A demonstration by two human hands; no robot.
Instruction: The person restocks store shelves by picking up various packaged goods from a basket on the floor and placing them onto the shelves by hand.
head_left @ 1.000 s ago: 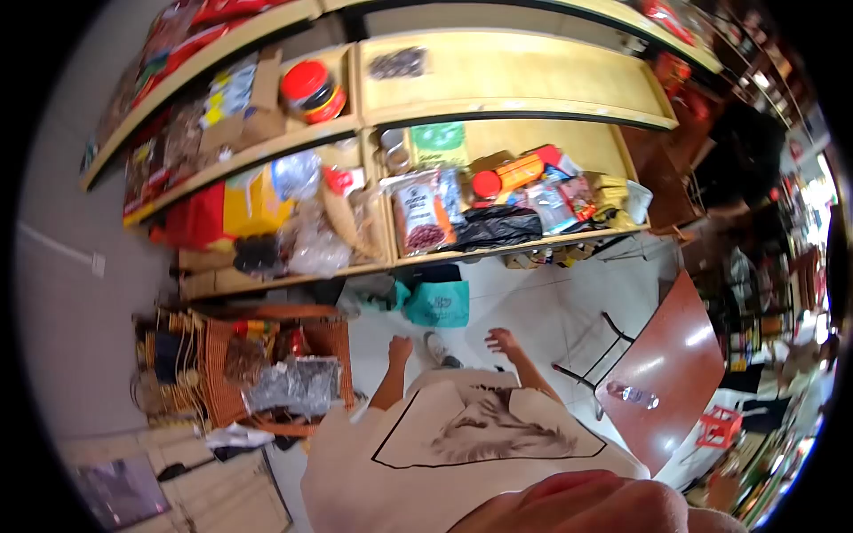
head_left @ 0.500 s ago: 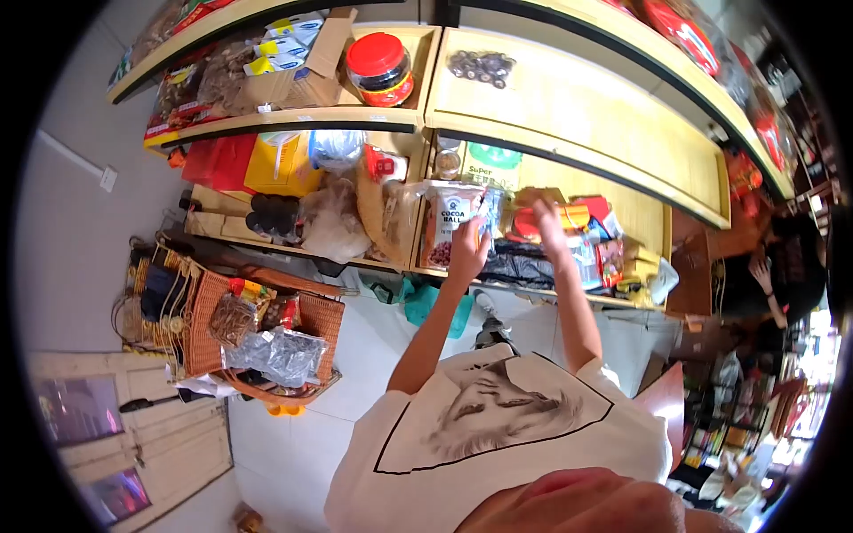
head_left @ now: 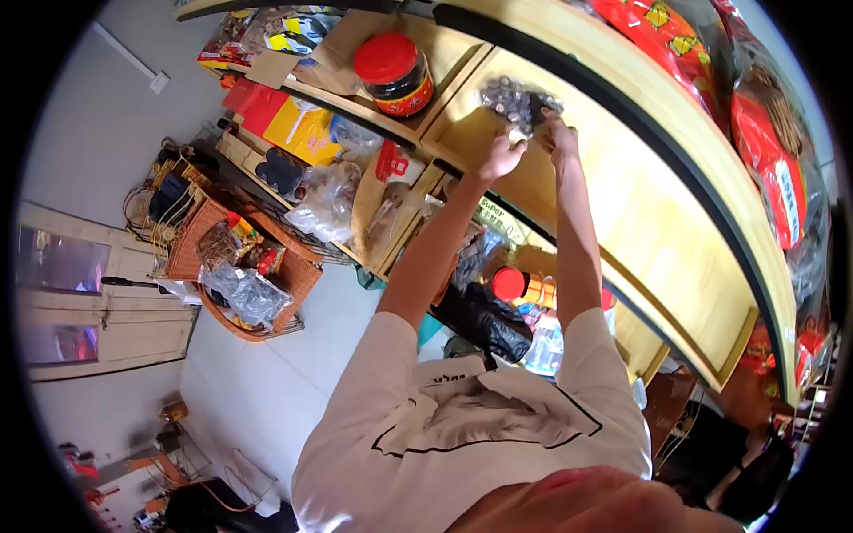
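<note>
A left hand (head_left: 502,158) and a right hand (head_left: 561,140) are gripping the near edge of a clear plastic bag of dark round pieces (head_left: 510,98) on a pale wooden shelf (head_left: 644,209).

Clear plastic bag of small, dark, round pieces (head_left: 510,99); contents visible through the film; lying at the left end of a pale, rimmed wooden shelf (head_left: 657,222).

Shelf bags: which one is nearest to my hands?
The clear bag of dark round pieces: left hand and right hand are at its edge. The black bag and others lie farther away.
</note>
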